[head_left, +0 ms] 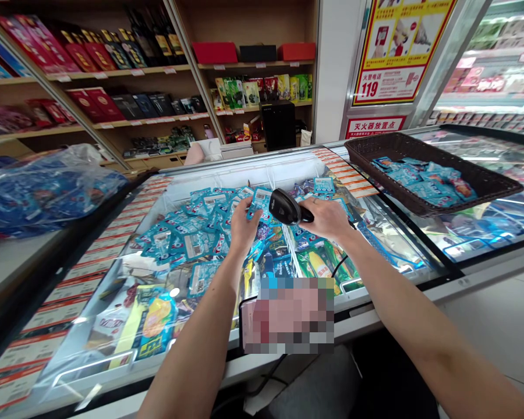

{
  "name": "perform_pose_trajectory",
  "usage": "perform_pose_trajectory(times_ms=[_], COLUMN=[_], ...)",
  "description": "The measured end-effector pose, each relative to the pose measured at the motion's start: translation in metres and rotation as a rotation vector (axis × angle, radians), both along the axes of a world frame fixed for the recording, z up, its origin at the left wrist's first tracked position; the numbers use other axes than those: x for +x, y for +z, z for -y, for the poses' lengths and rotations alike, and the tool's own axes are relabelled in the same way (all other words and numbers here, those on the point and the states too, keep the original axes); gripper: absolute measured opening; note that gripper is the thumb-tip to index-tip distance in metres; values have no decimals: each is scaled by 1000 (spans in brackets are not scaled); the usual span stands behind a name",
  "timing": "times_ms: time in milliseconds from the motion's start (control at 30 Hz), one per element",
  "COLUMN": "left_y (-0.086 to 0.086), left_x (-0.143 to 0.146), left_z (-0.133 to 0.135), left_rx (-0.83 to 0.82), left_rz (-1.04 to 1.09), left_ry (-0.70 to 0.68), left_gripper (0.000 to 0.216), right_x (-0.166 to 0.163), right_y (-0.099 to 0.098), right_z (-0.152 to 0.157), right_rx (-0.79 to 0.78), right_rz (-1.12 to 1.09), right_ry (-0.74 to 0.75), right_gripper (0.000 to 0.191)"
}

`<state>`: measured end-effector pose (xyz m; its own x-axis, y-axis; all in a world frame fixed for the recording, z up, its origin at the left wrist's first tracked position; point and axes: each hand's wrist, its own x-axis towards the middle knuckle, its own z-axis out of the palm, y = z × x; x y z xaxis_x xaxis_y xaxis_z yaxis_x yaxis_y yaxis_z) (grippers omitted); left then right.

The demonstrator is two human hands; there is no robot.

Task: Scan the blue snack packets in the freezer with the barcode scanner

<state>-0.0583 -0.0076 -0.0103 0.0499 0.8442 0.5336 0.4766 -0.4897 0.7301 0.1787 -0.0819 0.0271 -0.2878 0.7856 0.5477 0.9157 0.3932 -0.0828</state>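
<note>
My left hand [244, 224] pinches a small blue snack packet [261, 199], its printed barcode side turned up. In my right hand [325, 217] is a black handheld barcode scanner [284, 208], its head pointing left toward that packet. Many more blue packets [196, 233] lie spread in a loose pile on the freezer's glass top [126, 279], around and left of my left hand. A black cable [339, 266] hangs below my right hand. Near the front edge, between my forearms, a phone [247, 326] has its screen mostly blurred out.
A brown woven basket [419, 205] with blue packets stands on the freezer at the right. At the left lies a clear plastic bag [48, 189] full of blue packets. Shelves with bottles and boxes [157, 61] line the back. Frozen food packs [157, 320] show through the glass.
</note>
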Motion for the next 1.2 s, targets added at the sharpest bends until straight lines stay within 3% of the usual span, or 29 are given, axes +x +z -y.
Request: perform_pose_trajectory(times_ms=[1200], left_y=[3], left_x=[2], left_z=[6], left_rx=[35], left_rz=[-71], left_ry=[31], left_gripper=[38], right_x=[-2], right_y=[3], right_z=[2], right_rx=[-45], right_rz=[18], right_ry=[30], right_gripper=[35])
